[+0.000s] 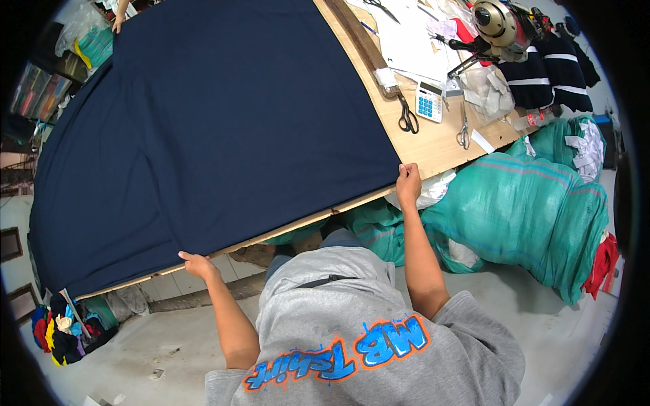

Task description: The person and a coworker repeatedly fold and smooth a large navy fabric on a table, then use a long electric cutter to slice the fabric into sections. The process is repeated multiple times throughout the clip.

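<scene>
A large sheet of dark navy fabric lies spread over a wooden table, with soft creases toward its left side. My right hand is closed on the fabric's near right corner, fingers pinched at the table edge. Farther left along the same near edge, my left hand grips the fabric's border between thumb and fingers; the fingers under the edge are hidden. At the far left corner, another person's hand touches the cloth.
On the bare tabletop to the right lie black-handled scissors, a white calculator, metal scissors, papers and a cutting machine. Green sacks crowd the table's right side. Colourful scraps pile at lower left.
</scene>
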### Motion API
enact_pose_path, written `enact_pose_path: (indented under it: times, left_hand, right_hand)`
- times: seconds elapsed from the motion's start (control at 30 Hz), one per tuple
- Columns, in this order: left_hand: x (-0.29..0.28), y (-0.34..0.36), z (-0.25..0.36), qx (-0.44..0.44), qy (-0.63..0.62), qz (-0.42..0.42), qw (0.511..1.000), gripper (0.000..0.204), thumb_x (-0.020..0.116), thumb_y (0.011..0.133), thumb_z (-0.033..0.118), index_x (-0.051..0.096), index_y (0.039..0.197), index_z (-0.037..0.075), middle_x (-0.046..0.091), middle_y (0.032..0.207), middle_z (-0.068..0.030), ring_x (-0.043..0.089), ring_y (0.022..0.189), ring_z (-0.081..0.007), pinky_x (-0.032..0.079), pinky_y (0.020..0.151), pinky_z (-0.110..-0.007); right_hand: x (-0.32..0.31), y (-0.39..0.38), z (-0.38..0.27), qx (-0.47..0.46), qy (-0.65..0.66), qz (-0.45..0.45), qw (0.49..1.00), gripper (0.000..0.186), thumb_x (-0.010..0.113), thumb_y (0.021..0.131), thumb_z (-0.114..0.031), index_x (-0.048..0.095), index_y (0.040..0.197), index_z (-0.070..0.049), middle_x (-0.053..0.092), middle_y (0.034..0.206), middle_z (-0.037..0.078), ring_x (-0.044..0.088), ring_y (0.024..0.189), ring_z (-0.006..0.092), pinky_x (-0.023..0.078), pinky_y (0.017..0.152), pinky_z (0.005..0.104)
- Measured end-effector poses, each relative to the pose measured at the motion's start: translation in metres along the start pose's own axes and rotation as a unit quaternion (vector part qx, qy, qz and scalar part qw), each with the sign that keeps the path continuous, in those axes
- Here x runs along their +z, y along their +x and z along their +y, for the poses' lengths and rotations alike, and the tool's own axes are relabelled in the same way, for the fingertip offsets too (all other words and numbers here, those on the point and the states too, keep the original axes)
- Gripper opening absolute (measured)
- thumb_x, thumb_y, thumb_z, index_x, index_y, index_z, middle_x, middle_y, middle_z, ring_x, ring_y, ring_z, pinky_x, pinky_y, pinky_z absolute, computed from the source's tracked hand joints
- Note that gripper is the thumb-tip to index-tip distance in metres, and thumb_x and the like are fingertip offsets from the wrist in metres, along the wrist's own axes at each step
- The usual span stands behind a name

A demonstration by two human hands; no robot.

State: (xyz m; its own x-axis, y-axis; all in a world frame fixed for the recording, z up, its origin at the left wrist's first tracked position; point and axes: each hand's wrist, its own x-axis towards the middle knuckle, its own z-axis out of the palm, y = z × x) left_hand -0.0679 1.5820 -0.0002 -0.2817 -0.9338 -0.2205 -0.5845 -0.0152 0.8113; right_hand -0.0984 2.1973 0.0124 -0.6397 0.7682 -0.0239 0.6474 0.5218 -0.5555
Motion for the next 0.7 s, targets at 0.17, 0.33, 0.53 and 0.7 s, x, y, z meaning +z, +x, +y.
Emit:
enact_pose_path:
  times: [0.17,0.33,0.53,0.7]
  left_hand:
    - [0.001,0.0,0.0,0.003,0.0,0.004,1.0,0.078,0.04,0.117,0.061,0.053,0.077,-0.005,0.057,0.071,-0.0132,0.054,0.061,-0.0287,0.051,0.058,-0.044]
    - [-0.001,0.0,0.0,0.009,0.003,-0.001,1.0,0.078,0.04,0.117,0.061,0.055,0.078,-0.005,0.058,0.072,-0.0135,0.053,0.06,-0.0287,0.051,0.057,-0.044]
    - [0.001,0.0,0.0,-0.012,-0.035,-0.005,0.999,0.074,0.043,0.117,0.059,0.057,0.082,-0.004,0.06,0.075,-0.0122,0.054,0.06,-0.0255,0.049,0.056,-0.04]
    - [-0.001,0.006,-0.003,-0.043,-0.063,-0.015,0.997,0.068,0.046,0.117,0.056,0.063,0.093,-0.005,0.064,0.085,-0.0111,0.055,0.066,-0.0227,0.049,0.059,-0.038]
  right_hand:
    - [0.003,-0.002,-0.002,0.005,-0.008,0.01,1.0,0.026,0.069,0.108,-0.031,0.065,0.107,-0.005,0.078,0.105,0.019,0.074,0.101,0.0434,0.054,0.086,0.0528]
    - [0.006,-0.002,0.005,-0.003,-0.012,0.022,1.0,0.024,0.066,0.109,-0.035,0.066,0.111,-0.011,0.079,0.104,0.018,0.074,0.1,0.0455,0.054,0.084,0.058]
    - [0.005,-0.004,-0.002,0.023,-0.028,0.02,0.999,0.025,0.066,0.109,-0.036,0.065,0.109,-0.011,0.079,0.102,0.018,0.074,0.097,0.0461,0.054,0.082,0.0578]
    - [0.006,-0.006,-0.006,0.028,-0.031,0.02,0.999,0.026,0.067,0.109,-0.036,0.066,0.109,-0.01,0.079,0.102,0.018,0.074,0.097,0.0465,0.054,0.082,0.0575]
